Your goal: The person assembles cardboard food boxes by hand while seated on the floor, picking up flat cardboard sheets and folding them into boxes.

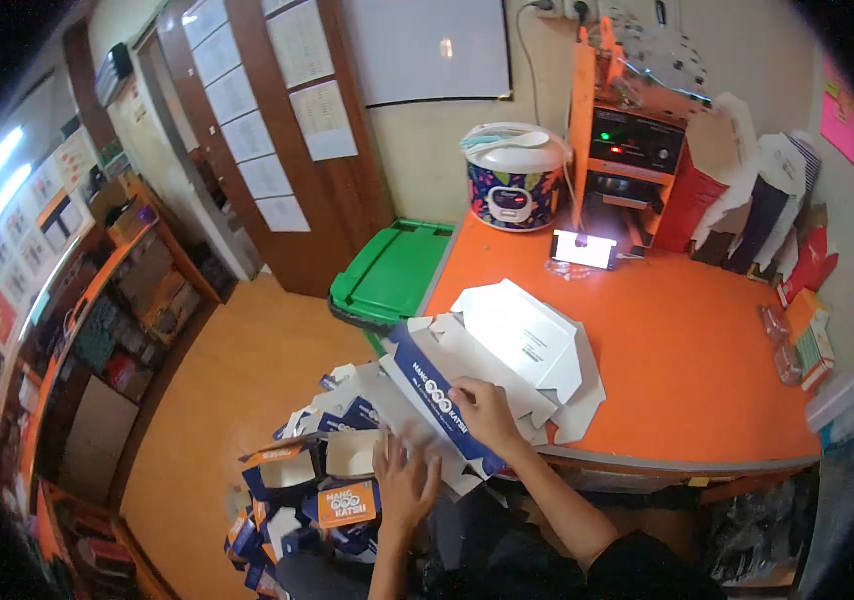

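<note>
A blue-and-white folding carton (437, 395), partly folded, lies slanted over the near left edge of the orange table. On its blue side panel rests my right hand (487, 415), fingers curled over the panel's upper edge and gripping it. My left hand (407, 475) is at the carton's near white flap, fingers apart and slightly blurred; whether it touches the flap is hard to tell. Behind the carton, flat white carton blanks (522, 335) are spread on the table. To the left, beside my legs, is a heap of folded blue-and-orange boxes (347, 503), some with open tops.
A green lidded bin (392, 270) stands against the left side of the orange table (687, 370). Farther back are a patterned rice cooker (515, 180), a lit phone (584, 249) and an orange shelf (582, 130) with electronics. Upright cartons (722, 185) line the wall at right.
</note>
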### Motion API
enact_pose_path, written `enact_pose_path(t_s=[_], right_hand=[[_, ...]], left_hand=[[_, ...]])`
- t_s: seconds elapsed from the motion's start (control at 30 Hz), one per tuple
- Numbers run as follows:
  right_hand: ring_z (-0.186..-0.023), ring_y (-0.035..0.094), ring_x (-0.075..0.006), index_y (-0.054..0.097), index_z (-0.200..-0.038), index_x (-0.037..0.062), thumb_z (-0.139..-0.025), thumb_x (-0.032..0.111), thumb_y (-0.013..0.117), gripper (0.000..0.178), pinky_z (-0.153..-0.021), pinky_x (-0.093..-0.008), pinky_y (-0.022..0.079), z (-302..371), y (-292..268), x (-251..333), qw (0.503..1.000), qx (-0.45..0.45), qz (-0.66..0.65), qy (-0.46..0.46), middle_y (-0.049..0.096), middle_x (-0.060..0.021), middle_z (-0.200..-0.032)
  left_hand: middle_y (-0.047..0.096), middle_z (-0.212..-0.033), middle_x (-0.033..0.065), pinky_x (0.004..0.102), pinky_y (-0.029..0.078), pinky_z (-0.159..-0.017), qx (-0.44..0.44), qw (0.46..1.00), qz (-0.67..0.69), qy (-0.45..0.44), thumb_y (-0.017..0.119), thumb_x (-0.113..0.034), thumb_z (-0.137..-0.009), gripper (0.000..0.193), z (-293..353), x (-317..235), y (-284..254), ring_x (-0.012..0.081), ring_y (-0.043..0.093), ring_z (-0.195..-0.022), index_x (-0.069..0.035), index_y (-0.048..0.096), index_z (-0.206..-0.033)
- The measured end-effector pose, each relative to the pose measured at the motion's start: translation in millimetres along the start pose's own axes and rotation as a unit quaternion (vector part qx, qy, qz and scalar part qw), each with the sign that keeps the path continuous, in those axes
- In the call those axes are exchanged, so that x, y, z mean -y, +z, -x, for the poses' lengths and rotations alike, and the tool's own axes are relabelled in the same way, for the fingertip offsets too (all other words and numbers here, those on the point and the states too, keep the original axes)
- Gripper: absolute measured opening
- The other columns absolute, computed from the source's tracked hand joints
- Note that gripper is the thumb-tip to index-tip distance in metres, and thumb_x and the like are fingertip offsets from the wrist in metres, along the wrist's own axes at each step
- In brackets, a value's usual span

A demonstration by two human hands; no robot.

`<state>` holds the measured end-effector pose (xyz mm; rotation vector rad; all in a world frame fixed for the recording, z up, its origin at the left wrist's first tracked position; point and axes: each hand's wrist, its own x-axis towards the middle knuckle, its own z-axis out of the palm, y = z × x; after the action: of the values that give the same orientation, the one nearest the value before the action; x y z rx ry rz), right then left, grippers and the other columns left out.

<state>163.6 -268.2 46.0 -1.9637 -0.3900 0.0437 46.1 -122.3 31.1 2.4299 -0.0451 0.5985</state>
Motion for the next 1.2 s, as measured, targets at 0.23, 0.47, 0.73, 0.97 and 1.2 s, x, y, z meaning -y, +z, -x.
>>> enact_pose_path(t_s=[0.23,0.47,0.73,0.97,1.2], right_hand=[[-0.09,0.063,-0.03,0.06,-0.104,0.0019,-0.076,0.004,0.058,0.028,-0.07,-0.0399,0.054,78,-30,109,0.954,-0.039,0.172,-0.242,0.062,-0.0138,-0.1],[-0.102,0.058,-0.0317,0.065,-0.104,0.007,-0.077,0.009,0.065,0.027,-0.09,-0.0458,0.047,63,-27,129,0.912,0.002,0.162,-0.376,0.055,-0.0113,-0.118],[-0.1,0.056,-0.0268,0.07,-0.102,0.0118,-0.065,0.016,0.066,0.037,-0.099,-0.0461,0.04,64,-21,184,0.839,-0.029,0.253,-0.481,0.061,-0.0037,-0.1],[-0.069,0.057,-0.0238,0.072,-0.092,0.0107,-0.058,0.004,0.069,0.034,-0.064,-0.0361,0.046,96,28,203,0.841,-0.019,0.078,-0.535,0.059,-0.0043,-0.075],[-0.071,0.045,-0.0228,0.068,-0.103,0.0097,-0.059,0.004,0.071,0.044,-0.059,-0.0348,0.038,109,66,231,0.862,-0.032,0.106,-0.494,0.04,-0.0076,-0.078]], left_hand=[[0.05,-0.138,0.0109,0.05,0.011,-0.112,0.105,0.83,0.534,-0.124,0.037,-0.033,-0.099,0.052,-3,25,-21,0.0284,0.036,-0.135,-0.005,0.036,-0.143],[0.054,-0.117,0.0101,0.0358,0.043,-0.093,-0.057,0.803,0.513,-0.298,0.063,-0.03,-0.09,0.05,2,-31,-64,0.0219,0.051,-0.111,-0.002,0.045,-0.128],[0.051,-0.122,0.0122,0.0334,0.035,-0.102,-0.172,0.773,0.551,-0.265,0.05,-0.034,-0.099,0.046,16,-61,-140,0.0216,0.047,-0.117,-0.001,0.045,-0.13],[0.047,-0.114,0.0183,0.0383,0.034,-0.1,-0.338,0.883,0.327,-0.006,0.041,-0.062,-0.092,0.066,49,-46,-149,0.0284,0.046,-0.113,-0.001,0.049,-0.116],[0.048,-0.11,0.0144,0.046,0.036,-0.094,-0.489,0.856,-0.168,-0.018,0.053,-0.057,-0.088,0.054,83,-56,-184,0.0313,0.043,-0.111,-0.007,0.057,-0.106]])
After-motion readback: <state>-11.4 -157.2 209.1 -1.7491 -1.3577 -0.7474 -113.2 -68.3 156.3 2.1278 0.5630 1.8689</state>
